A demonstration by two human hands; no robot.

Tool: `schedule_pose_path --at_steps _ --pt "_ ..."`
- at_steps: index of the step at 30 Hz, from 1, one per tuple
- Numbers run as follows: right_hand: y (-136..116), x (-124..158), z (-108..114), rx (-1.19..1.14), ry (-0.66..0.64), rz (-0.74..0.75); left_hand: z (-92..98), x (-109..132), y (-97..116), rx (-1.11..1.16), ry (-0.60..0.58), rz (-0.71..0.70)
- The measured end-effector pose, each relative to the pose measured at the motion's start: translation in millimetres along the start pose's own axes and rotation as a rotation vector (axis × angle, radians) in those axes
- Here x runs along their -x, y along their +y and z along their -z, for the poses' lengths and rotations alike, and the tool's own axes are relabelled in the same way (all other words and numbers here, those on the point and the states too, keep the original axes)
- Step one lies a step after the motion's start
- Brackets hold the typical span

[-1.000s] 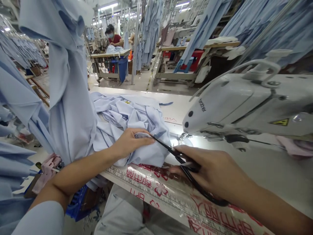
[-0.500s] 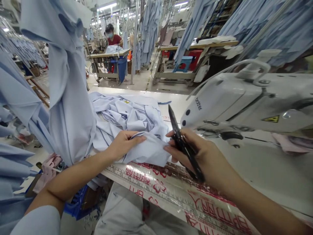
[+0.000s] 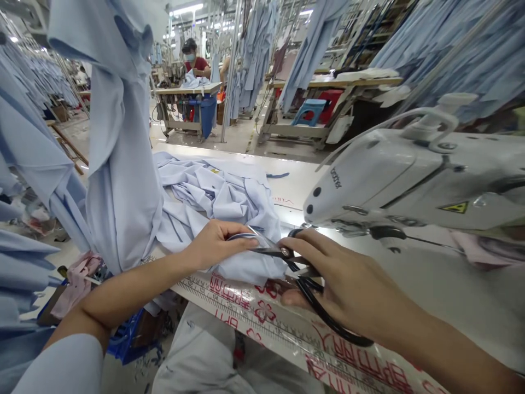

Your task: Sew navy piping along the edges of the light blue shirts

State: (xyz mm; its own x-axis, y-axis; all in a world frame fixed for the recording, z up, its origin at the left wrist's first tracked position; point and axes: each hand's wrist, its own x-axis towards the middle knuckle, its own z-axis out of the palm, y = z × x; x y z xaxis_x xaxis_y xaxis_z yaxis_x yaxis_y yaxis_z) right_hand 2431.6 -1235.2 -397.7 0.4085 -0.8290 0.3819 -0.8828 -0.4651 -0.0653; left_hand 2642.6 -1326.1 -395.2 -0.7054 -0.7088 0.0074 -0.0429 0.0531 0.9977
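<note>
My left hand (image 3: 219,243) pinches a folded edge of the light blue garment (image 3: 233,200), which lies crumpled on the sewing table. In my right hand (image 3: 328,268) are black-handled scissors (image 3: 305,276), my fingers around the handles. Their blades are spread and point left, right at the fabric edge beside my left fingertips. Whether the blades have cut into the cloth, I cannot tell. Part of the garment hangs up at the left and runs down onto the table.
A white sewing machine (image 3: 389,175) stands close on the right. A ruler strip (image 3: 246,306) runs along the table's front edge. Below left is a blue basket (image 3: 127,342). Further back, a person (image 3: 197,63) sits at another table; light blue garments (image 3: 256,54) hang around.
The scissors, earlier closed and pointing up and away in my right hand, have swung left and opened at the fabric edge. My left hand has lifted and folded that edge slightly.
</note>
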Motion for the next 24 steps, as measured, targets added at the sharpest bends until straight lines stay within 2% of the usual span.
schedule_pose_path --at_steps 6,12,14,16,17,19,20,21,22,23,24 --pt "-3 -8 9 0.145 0.022 0.069 -0.1 0 4 -0.098 -0.007 0.019" --pt "-1 -4 14 0.252 0.084 0.138 1.1 -1 3 -0.052 -0.106 0.087" --pt "-1 -1 15 0.180 0.099 0.100 1.0 1 1 -0.039 -0.108 0.106" --pt "1 3 16 0.033 0.082 -0.035 4.0 5 3 -0.086 -0.160 0.097" --pt "4 6 15 -0.026 0.053 -0.130 7.3 5 6 -0.123 -0.281 0.093" --pt "11 13 14 -0.046 -0.035 -0.292 17.1 -1 18 -0.183 -0.718 0.085" --pt "14 16 13 -0.012 -0.070 -0.322 23.0 -10 26 -0.205 -0.934 0.070" --pt "16 18 10 0.029 -0.083 -0.309 28.8 -24 33 -0.235 -1.058 0.044" --pt "17 19 7 0.060 -0.080 -0.264 34.1 -43 39 -0.303 -1.044 0.015" --pt "16 19 2 0.066 -0.066 -0.188 38.5 -66 43 -0.403 -0.893 -0.025" --pt "14 19 -5 0.051 -0.048 -0.091 41.7 -93 46 -0.537 -0.626 -0.050"
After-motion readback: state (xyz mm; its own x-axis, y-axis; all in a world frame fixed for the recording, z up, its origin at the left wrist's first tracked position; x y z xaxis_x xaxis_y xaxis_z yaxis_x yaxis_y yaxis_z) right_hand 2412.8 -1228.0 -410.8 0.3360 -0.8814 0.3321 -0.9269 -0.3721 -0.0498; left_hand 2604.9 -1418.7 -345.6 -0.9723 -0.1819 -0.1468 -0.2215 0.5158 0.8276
